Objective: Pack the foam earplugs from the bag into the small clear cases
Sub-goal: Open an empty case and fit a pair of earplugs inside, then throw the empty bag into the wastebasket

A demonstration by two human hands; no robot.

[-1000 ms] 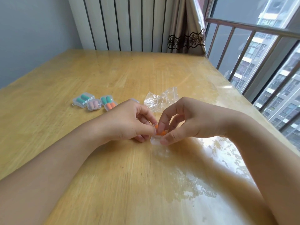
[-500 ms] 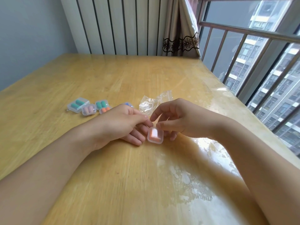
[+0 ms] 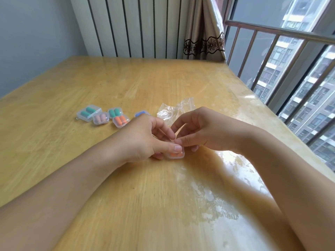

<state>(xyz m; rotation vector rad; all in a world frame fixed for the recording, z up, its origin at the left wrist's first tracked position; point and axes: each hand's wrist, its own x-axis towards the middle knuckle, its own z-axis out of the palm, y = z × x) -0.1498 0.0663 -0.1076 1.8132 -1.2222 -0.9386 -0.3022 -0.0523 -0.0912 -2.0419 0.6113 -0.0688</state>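
A small clear case [image 3: 176, 154] with orange earplugs inside lies on the wooden table [image 3: 126, 196] between my hands. My left hand [image 3: 145, 140] presses its thumb on the case's lid. My right hand [image 3: 201, 131] pinches the case's far edge with thumb and forefinger. The crumpled clear bag [image 3: 174, 109] lies just behind my hands and looks empty. Several filled cases sit to the left: one with green earplugs [image 3: 88, 112], one with pink [image 3: 101, 118], another with green [image 3: 115, 112], one with orange [image 3: 121, 121], and a blue one [image 3: 141, 113] partly hidden by my left hand.
The table's right edge runs along a window with a metal railing [image 3: 272, 33]. A radiator [image 3: 136, 26] and a curtain [image 3: 204, 29] stand behind the far edge. A bright glare patch covers the table at the right.
The orange earplugs went from my fingertips into the case and the lid came down. My left thumb now presses the lid, where half a second ago the case lay uncovered by fingers.
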